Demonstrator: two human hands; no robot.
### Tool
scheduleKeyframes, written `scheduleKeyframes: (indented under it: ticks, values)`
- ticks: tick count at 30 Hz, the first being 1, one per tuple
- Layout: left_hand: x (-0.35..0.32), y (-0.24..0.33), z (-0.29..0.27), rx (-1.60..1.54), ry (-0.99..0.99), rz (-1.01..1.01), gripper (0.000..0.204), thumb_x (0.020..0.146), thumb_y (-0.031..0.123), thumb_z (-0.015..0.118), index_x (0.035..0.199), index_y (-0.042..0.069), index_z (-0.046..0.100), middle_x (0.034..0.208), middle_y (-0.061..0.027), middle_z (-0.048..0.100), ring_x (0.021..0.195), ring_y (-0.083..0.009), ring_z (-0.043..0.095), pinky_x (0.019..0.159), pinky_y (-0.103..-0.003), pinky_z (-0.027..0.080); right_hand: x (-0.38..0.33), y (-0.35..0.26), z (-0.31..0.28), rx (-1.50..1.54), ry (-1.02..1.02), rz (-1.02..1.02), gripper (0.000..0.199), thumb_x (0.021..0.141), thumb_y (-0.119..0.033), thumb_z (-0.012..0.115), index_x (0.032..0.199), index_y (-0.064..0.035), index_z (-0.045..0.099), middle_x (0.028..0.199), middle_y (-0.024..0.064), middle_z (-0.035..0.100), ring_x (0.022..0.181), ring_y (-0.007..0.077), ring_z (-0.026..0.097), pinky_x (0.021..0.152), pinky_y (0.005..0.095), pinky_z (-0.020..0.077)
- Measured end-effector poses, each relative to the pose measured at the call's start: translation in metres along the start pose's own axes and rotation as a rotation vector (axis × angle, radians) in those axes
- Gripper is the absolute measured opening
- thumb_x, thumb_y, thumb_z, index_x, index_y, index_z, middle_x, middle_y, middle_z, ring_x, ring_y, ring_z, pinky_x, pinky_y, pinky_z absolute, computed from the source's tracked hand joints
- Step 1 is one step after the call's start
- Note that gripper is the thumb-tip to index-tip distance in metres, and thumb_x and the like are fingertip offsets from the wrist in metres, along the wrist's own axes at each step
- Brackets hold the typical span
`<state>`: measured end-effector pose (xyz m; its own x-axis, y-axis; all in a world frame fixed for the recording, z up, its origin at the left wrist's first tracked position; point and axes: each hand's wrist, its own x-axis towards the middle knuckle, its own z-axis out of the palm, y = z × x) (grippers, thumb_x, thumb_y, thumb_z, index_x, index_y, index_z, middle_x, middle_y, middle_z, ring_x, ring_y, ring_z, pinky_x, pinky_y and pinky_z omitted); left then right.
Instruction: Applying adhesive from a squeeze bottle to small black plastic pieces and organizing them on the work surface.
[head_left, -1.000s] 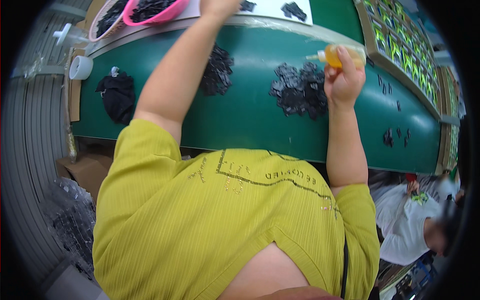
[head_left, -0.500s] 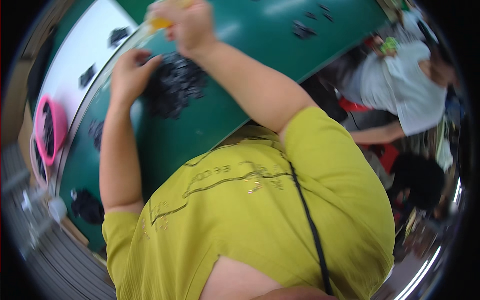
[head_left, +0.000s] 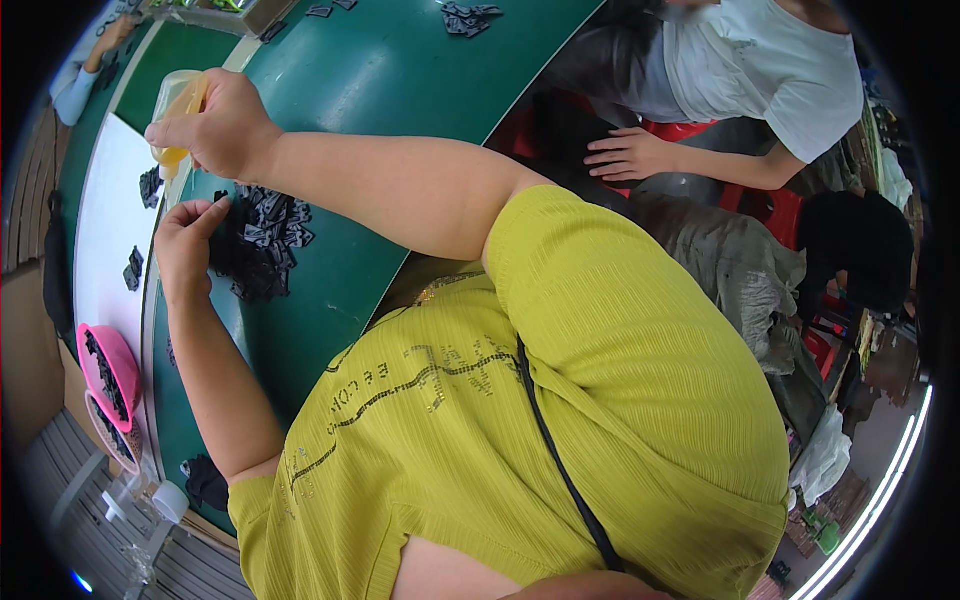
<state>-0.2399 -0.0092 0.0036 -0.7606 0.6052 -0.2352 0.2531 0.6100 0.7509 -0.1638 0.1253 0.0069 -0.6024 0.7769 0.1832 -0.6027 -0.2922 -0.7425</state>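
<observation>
My right hand [head_left: 232, 128] grips a clear squeeze bottle [head_left: 178, 92] with yellow liquid in it. The bottle is tipped with its nozzle downward, just above my left hand [head_left: 186, 248]. Between thumb and fingertips, my left hand pinches a small black piece [head_left: 222, 198]; its exact shape is too small to make out. Right beside that hand, a heap of small flat black pieces [head_left: 262, 245] lies on the green tabletop [head_left: 335, 245].
Pink baskets of black pieces [head_left: 122, 365] stand at the left on a white strip [head_left: 108, 240] with small black clusters. More black pieces [head_left: 466, 18] lie farther along the table. A person in a white shirt [head_left: 765, 75] sits at the right; another person's hand [head_left: 118, 32] shows far left.
The view has swung, so the table and heap appear farther left. The bottle, blurred before, now shows tipped nozzle-down over my left hand, whose fingers have closed on a black piece.
</observation>
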Motion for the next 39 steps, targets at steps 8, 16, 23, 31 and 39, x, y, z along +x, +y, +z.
scheduleKeyframes:
  ticks: [8, 16, 23, 31, 39]
  values:
    - [-0.027, -0.025, -0.021, -0.609, 0.117, -0.013, 0.016, 0.081, 0.008, 0.069, 0.093, 0.004, 0.058, 0.076, 0.0011, 0.057, 0.061, -0.0045, 0.051, 0.051, -0.014, 0.037, -0.006, -0.016, -0.002, -0.024, -0.074, 0.096, 0.048, 0.065, -0.020, 0.076, 0.096, 0.0072, 0.053, 0.088, 0.0139, 0.062, 0.076, 0.0177, 0.063, 0.066, 0.0280, 0.0531]
    - [-0.062, -0.043, -0.005, -0.691, 0.297, 0.103, 0.021, 0.087, 0.003, 0.060, 0.107, -0.001, 0.057, 0.084, -0.0037, 0.058, 0.063, -0.0074, 0.053, 0.053, -0.017, 0.041, -0.009, -0.017, -0.001, -0.057, -0.103, 0.160, 0.046, 0.065, -0.020, 0.077, 0.095, 0.0064, 0.053, 0.089, 0.0132, 0.062, 0.075, 0.0172, 0.062, 0.065, 0.0269, 0.0527]
    - [-0.065, -0.057, 0.007, -0.680, 0.371, 0.229, 0.018, 0.088, 0.004, 0.058, 0.105, -0.001, 0.056, 0.081, -0.0040, 0.056, 0.064, -0.0085, 0.053, 0.053, -0.019, 0.042, -0.011, -0.014, 0.003, -0.017, -0.106, 0.103, 0.026, 0.071, -0.015, 0.074, 0.082, -0.0022, 0.055, 0.068, 0.0066, 0.060, 0.044, 0.0076, 0.050, 0.037, 0.0218, 0.0396]
    - [-0.070, -0.046, 0.017, -0.655, 0.354, 0.252, 0.015, 0.088, 0.005, 0.059, 0.102, 0.001, 0.056, 0.081, -0.0019, 0.055, 0.062, -0.0064, 0.052, 0.052, -0.018, 0.043, -0.013, -0.013, 0.000, 0.039, -0.135, 0.244, 0.018, 0.078, -0.014, 0.069, 0.084, -0.0041, 0.055, 0.070, 0.0048, 0.059, 0.040, 0.0055, 0.044, 0.035, 0.0199, 0.0354]
    - [-0.069, -0.048, 0.017, -0.633, 0.317, 0.243, 0.017, 0.088, 0.005, 0.059, 0.104, 0.001, 0.056, 0.081, -0.0018, 0.056, 0.063, -0.0058, 0.052, 0.053, -0.018, 0.042, -0.016, -0.013, -0.002, 0.052, -0.184, 0.258, 0.018, 0.079, -0.014, 0.069, 0.086, -0.0045, 0.055, 0.072, 0.0053, 0.061, 0.042, 0.0053, 0.045, 0.036, 0.0188, 0.0356]
